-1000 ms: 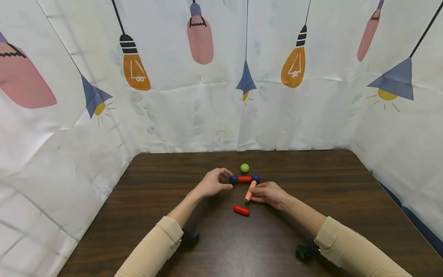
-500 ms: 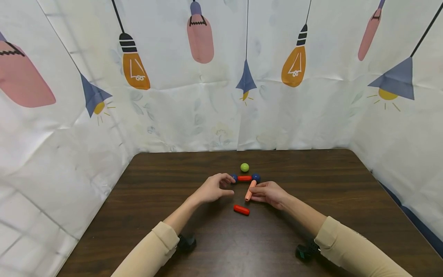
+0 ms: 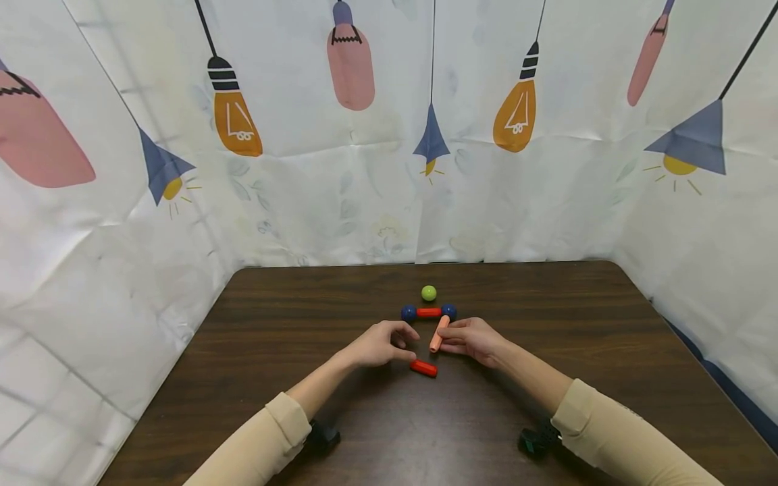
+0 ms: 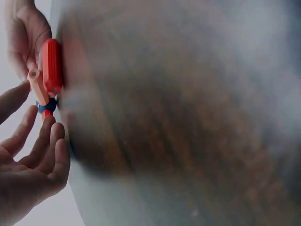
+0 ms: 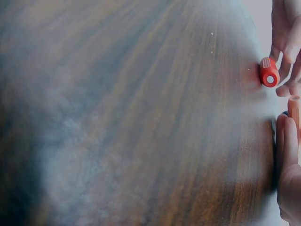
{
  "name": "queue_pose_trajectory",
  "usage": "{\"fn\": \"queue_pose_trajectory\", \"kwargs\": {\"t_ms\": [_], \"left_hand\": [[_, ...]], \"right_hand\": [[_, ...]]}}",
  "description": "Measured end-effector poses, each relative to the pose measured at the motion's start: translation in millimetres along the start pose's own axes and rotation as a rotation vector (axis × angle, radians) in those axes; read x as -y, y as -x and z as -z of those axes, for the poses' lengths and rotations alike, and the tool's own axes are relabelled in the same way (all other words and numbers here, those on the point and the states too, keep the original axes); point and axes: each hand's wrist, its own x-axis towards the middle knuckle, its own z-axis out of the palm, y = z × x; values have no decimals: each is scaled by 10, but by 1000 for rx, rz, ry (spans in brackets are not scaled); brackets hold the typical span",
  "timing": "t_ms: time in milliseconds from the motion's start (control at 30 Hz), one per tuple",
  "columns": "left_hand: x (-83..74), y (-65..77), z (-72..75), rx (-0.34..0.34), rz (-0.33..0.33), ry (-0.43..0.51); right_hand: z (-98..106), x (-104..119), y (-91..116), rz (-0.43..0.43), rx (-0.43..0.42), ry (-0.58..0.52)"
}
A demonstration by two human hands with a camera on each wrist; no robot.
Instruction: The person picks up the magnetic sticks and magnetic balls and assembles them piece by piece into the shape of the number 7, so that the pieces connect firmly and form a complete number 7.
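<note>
My right hand [image 3: 479, 341] pinches a peach-orange toy rod [image 3: 437, 336], whose far end meets the right blue ball [image 3: 448, 311]. That ball, a red rod [image 3: 429, 312] and a left blue ball [image 3: 408, 312] lie joined in a row on the table. Nearer to me rests a loose red rod [image 3: 424, 368], ribbed, with a pale disc in its end in the right wrist view. My left hand [image 3: 375, 345] hovers at this rod's left end, thumb and fingers spread apart, holding nothing. Whether the thumb touches the rod cannot be told.
A green ball [image 3: 428, 293] sits behind the joined row. The dark wood table [image 3: 292, 304] ends at a patterned curtain [image 3: 365, 202] at the back and sides. Dark wrist cameras [image 3: 535, 442] hang under both sleeves.
My left hand has come away from the left blue ball and moved nearer to me, down to the loose red rod. The right hand stays in place with the orange rod.
</note>
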Motion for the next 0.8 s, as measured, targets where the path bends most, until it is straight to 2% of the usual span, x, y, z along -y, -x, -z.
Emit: {"fn": "queue_pose_trajectory", "kwargs": {"t_ms": [133, 367, 800], "left_hand": [[-6, 1, -64, 27, 0, -6], [-43, -15, -142, 28, 7, -40], [-86, -17, -196, 52, -73, -124]], "right_hand": [[-3, 0, 6, 1, 7, -3], [-7, 7, 16, 3, 9, -6], [-6, 11, 8, -3, 10, -20]]}}
